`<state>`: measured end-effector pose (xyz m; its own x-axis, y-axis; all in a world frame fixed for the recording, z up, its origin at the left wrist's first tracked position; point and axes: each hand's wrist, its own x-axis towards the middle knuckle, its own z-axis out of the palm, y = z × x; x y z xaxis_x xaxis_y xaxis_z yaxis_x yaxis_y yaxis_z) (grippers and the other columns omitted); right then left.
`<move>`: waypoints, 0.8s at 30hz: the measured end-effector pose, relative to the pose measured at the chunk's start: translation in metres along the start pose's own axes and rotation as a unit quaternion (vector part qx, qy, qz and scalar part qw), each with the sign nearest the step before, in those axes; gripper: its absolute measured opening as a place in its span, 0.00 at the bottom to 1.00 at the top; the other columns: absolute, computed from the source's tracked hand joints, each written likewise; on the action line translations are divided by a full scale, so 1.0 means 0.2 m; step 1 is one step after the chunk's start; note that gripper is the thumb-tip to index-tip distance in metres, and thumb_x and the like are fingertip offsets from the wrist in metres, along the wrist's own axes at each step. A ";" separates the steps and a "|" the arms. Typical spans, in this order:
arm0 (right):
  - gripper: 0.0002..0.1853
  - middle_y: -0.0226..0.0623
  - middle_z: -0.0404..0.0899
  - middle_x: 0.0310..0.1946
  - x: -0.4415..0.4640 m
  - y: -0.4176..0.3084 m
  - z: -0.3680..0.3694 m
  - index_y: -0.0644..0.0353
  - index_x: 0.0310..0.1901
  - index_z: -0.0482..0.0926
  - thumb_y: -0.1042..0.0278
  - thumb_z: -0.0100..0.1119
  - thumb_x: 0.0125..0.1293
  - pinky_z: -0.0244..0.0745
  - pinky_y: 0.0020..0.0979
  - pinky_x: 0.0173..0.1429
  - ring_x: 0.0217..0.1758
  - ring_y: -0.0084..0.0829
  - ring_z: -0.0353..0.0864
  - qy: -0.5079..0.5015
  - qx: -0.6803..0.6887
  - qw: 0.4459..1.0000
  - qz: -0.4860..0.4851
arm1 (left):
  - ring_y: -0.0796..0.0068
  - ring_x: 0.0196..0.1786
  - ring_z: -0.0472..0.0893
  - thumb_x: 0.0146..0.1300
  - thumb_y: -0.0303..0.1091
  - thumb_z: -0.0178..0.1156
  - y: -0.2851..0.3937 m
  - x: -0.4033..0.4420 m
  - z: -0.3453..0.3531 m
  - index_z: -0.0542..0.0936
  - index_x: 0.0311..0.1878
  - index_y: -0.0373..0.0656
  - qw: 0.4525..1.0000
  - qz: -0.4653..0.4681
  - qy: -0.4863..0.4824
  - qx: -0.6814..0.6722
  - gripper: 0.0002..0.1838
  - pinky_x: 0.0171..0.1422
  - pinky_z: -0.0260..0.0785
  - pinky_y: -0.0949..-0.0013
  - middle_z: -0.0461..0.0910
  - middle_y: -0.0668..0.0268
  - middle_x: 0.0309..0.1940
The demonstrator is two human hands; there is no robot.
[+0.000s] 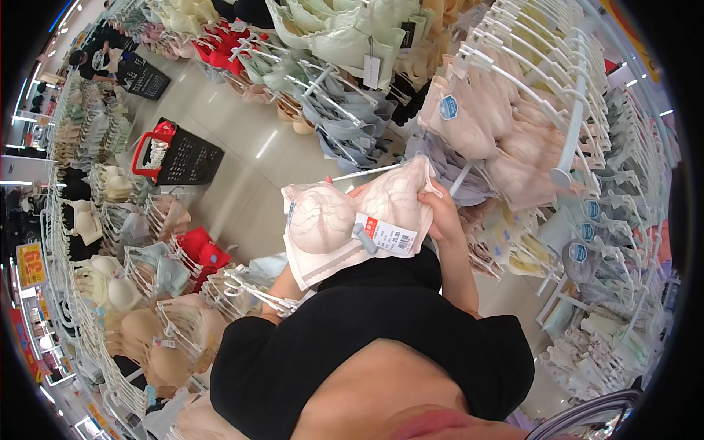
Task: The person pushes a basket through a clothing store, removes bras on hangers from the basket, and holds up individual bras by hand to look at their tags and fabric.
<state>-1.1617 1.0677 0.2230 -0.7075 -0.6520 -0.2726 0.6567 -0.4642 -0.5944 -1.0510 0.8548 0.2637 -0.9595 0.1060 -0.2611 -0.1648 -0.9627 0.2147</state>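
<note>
A pale pink lace bra [323, 220] is held up in front of my black top, cups facing me. My right hand [438, 213] grips its right edge, thumb on the front of the cup. My left hand [358, 190] is mostly hidden behind the bra and supports it; only some fingertips show along the upper edge. A white hanger [367, 174] runs along the top of the bra. From its middle hang a white and orange price tag [396, 238] and a grey security tag [364, 239].
Racks of bras on white hangers [257, 286] stand close at my left. Pale pink bras [469, 110] hang from a rail [571, 139] at right. A black shopping basket [192, 158] with a red handle is on the aisle floor [249, 158]. A person [92, 70] is far left.
</note>
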 end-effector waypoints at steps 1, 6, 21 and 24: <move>0.20 0.40 0.74 0.47 0.00 0.00 0.00 0.68 0.56 0.65 0.79 0.47 0.61 0.72 0.30 0.53 0.49 0.30 0.76 0.021 -0.003 1.000 -0.014 | 0.70 0.50 0.70 0.64 0.61 0.37 -0.01 0.01 0.00 0.61 0.57 0.32 1.000 -0.005 -0.003 0.005 0.37 0.53 0.64 0.72 0.68 0.56 0.51; 0.16 0.38 0.74 0.47 0.00 0.04 0.02 0.67 0.55 0.66 0.71 0.44 0.68 0.72 0.28 0.52 0.48 0.27 0.76 0.038 -0.018 0.998 -0.050 | 0.70 0.51 0.70 0.64 0.60 0.37 -0.02 0.03 0.01 0.59 0.59 0.31 1.000 -0.014 -0.012 0.019 0.36 0.55 0.63 0.71 0.67 0.56 0.52; 0.18 0.40 0.77 0.43 0.08 0.01 0.08 0.68 0.51 0.70 0.60 0.46 0.68 0.74 0.28 0.49 0.43 0.27 0.78 0.106 0.018 0.993 -0.053 | 0.69 0.55 0.67 0.67 0.54 0.37 0.00 0.05 0.07 0.56 0.63 0.29 0.986 -0.017 -0.082 0.147 0.35 0.59 0.60 0.70 0.64 0.55 0.56; 0.18 0.41 0.77 0.43 0.06 0.01 0.03 0.68 0.51 0.70 0.64 0.50 0.65 0.73 0.29 0.50 0.45 0.30 0.78 0.089 0.031 0.992 -0.082 | 0.60 0.67 0.59 0.65 0.61 0.34 0.00 0.03 0.15 0.48 0.66 0.29 0.882 0.028 -0.113 0.457 0.42 0.70 0.51 0.65 0.53 0.49 0.66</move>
<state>-1.1670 1.0555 0.2223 -0.8370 -0.4512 -0.3096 0.5406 -0.5943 -0.5955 -1.0646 0.8621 0.2903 -0.9760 0.2111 -0.0542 -0.1324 -0.3765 0.9169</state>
